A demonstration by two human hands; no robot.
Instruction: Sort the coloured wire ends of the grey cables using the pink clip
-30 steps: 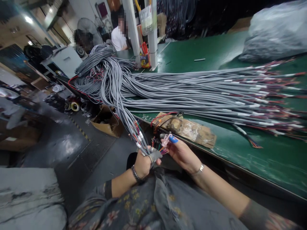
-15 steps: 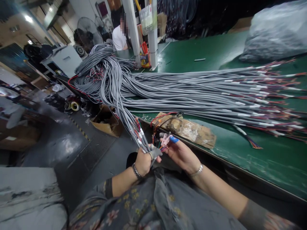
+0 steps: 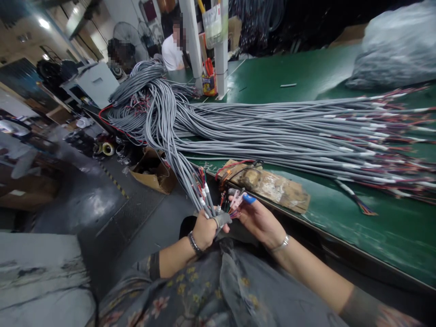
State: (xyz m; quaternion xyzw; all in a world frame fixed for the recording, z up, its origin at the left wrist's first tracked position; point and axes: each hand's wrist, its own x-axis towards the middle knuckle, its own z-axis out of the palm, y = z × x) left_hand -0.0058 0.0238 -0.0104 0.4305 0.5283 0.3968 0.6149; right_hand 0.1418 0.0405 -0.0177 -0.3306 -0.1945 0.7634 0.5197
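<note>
My left hand (image 3: pixel 204 230) is closed round the ends of several grey cables (image 3: pixel 190 181) that hang down from the table edge, their coloured wire tips sticking out above my fist. My right hand (image 3: pixel 257 219), with a blue cover on one fingertip, pinches a small pink and white connector (image 3: pixel 237 200) against those wire tips. A great bundle of the same grey cables (image 3: pixel 272 131) lies across the green table (image 3: pixel 361 227), its stripped coloured ends at the right.
A torn piece of brown cardboard (image 3: pixel 269 184) lies on the table edge near my hands. An open carton (image 3: pixel 153 172) stands on the floor below. A white post (image 3: pixel 221 50) and a grey plastic sack (image 3: pixel 395 45) stand at the back; a person sits far behind.
The grey cable ends in my left hand have risen slightly and my right hand has drawn a little closer to them; otherwise only the view has shifted.
</note>
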